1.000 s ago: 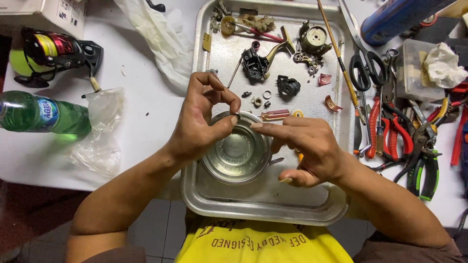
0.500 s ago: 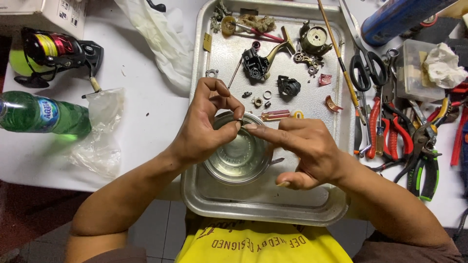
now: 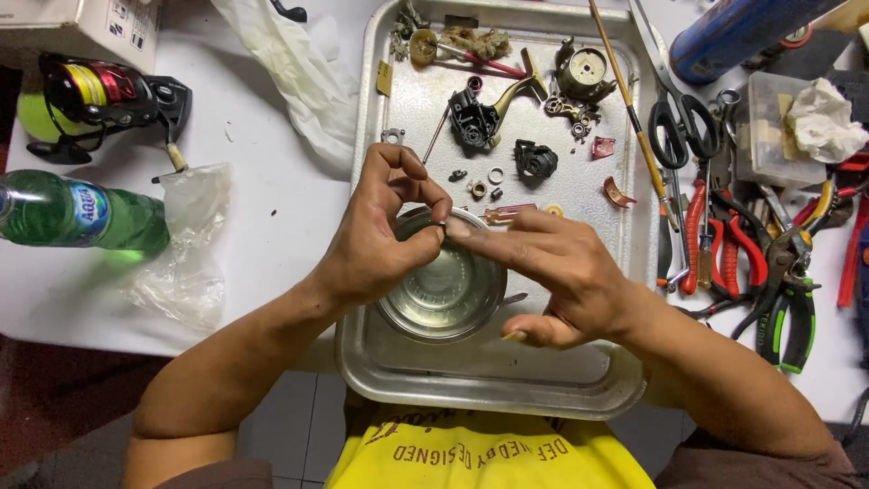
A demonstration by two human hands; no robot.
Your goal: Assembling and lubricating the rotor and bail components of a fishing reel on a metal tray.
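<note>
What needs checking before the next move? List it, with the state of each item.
1. Small part pinched between left hand and right hand: ok, held at the fingers.
2. Part held over the metal bowl: ok.
3. Bowl inside the tray: ok.
4. Bowl contents: cannot tell.
5. Loose parts kept on the tray: ok.
6. Pliers within reach, right of the tray: ok.

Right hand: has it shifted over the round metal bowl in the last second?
Yes. The right hand has moved up, toward the tray's far end; its fingertips now meet the left hand over the round metal bowl's far rim.
</note>
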